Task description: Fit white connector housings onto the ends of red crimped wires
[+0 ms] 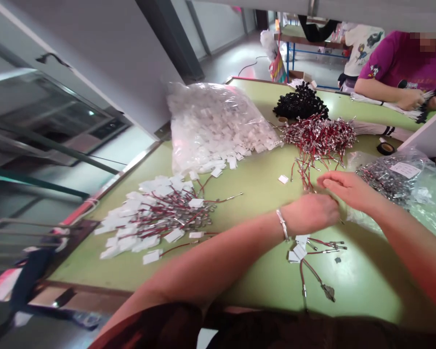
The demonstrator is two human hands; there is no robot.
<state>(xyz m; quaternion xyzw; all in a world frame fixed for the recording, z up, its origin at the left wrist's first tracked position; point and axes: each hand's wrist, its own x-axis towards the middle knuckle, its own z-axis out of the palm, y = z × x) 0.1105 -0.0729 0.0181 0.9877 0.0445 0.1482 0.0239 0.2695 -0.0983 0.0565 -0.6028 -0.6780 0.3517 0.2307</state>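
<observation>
My left hand [317,212], with a silver bracelet [282,225] at the wrist, is curled closed above the table; its fingertips are blurred and what they hold is hidden. Just beyond it, my right hand [343,188] reaches in from the right, its fingers stretched out to the left and nothing visible in them. Short red wires with metal terminals [307,177] lie close to those fingertips, at the near end of a larger red wire pile [319,138]. Below my left hand are several red wires with white connectors [297,252].
White connectors with red wires [160,213] form a heap at left, before a clear bag of white connectors [218,121]. Black pieces [301,103] are piled behind. At right lie a bag of metal parts [388,177] and black tape [385,148]. Across the table, a person [403,72] handles white wires.
</observation>
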